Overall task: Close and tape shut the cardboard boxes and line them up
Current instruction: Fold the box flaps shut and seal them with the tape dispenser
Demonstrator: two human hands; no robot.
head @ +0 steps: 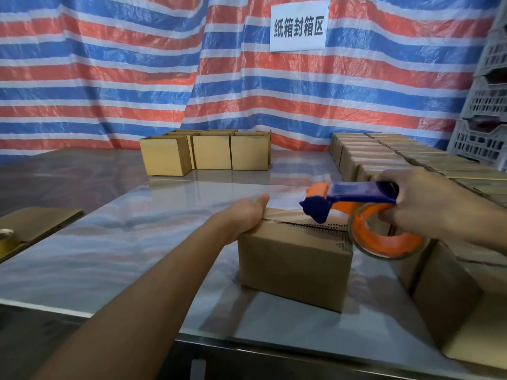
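Cardboard is the working material: we have one brown cardboard box standing on the glossy grey desk, near the front edge and just right of centre. Its top flaps are folded down and meet along a centre seam.

Our left hand lies flat over the left end of the box top, fingers straight, pressing down where the tape begins. Our right hand is curled round the handle of the orange and blue tape dispenser, whose blue head sits over the seam. A short shiny strip of clear tape runs from the left hand to that head. The seam to the right of it shows bare.

Progress, as we judge it:
- Done: a long double row of closed boxes stands lined up along the right side of the desk.
- In hand: the present box, closed and taped over only the first part of its seam.
- Left: the cluster of open-topped boxes at the rear centre, well apart from us.

More brown cartons stand touching the box's right side; we cannot tell whether they are sealed.
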